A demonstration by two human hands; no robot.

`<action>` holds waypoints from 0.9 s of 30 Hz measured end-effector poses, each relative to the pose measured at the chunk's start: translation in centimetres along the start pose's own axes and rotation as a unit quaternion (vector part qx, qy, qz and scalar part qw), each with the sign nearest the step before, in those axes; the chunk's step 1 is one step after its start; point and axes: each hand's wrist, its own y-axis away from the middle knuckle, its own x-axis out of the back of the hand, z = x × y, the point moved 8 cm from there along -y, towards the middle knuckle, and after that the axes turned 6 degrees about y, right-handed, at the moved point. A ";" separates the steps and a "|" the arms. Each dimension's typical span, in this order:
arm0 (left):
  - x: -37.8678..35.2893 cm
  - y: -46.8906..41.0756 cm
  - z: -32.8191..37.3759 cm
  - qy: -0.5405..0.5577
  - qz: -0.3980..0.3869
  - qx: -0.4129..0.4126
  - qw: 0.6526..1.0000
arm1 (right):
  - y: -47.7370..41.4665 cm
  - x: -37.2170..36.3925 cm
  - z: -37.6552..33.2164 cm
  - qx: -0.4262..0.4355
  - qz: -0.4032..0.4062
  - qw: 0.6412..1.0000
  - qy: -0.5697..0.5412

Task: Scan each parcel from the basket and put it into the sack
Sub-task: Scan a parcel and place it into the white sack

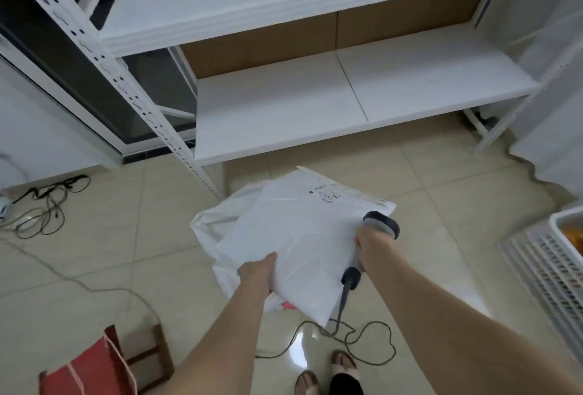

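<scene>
Parcel held over the sack, scanner in the other hand

The left grip (257,271) pinches the near left edge of the parcel (293,237), thumb on top and fingers curled beneath. The parcel is a flat white mailer, held off the floor (110,237) and tilted, its far corner pointing toward the front edge of the lowest shelf (347,95). A small printed label (325,194) sits near that far corner, face up.

The right grip (367,241) is closed round the handle of the scanner (381,224), at the parcel's right edge. The scanner's grey head lies over the parcel's right corner. Whether it touches the mailer I cannot tell. Its cord (362,331) drops from the handle's end and loops on the floor in front of the person's feet (344,363).

The sack (214,224), thin white plastic, shows under and to the left of the parcel, crumpled. Its mouth is hidden by the mailer.

The basket (564,224), white and slatted, stands at the right edge of the view, well apart from the parcel, with something orange inside.

At the near left of the floor a red bag (85,369) sits against a wooden stool (151,353). Dark cables (47,205) lie tangled at the far left
</scene>
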 end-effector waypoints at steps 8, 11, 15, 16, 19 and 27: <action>0.8 -7.6 -0.7 0.084 0.027 0.041 0.995 | -9.6 -6.3 1.1 -0.096 0.018 0.991 -0.086; 1.4 -10.0 -1.3 0.074 0.048 0.051 0.995 | -11.5 -8.3 0.7 -0.086 0.007 0.994 -0.073; 2.4 -12.4 -1.9 0.022 0.073 0.041 0.996 | -11.9 -10.1 1.0 -0.048 0.030 0.995 -0.077; 2.6 -12.4 -1.9 0.012 0.073 0.048 0.996 | -11.7 -10.4 1.0 -0.042 0.025 0.995 -0.085; 2.8 -12.6 -1.6 0.058 0.062 0.067 0.994 | -11.1 -10.2 0.7 -0.034 0.034 0.995 -0.087; 8.5 -11.5 7.1 -0.012 0.175 -0.072 0.982 | -7.9 -7.4 0.2 -0.048 0.077 0.995 -0.041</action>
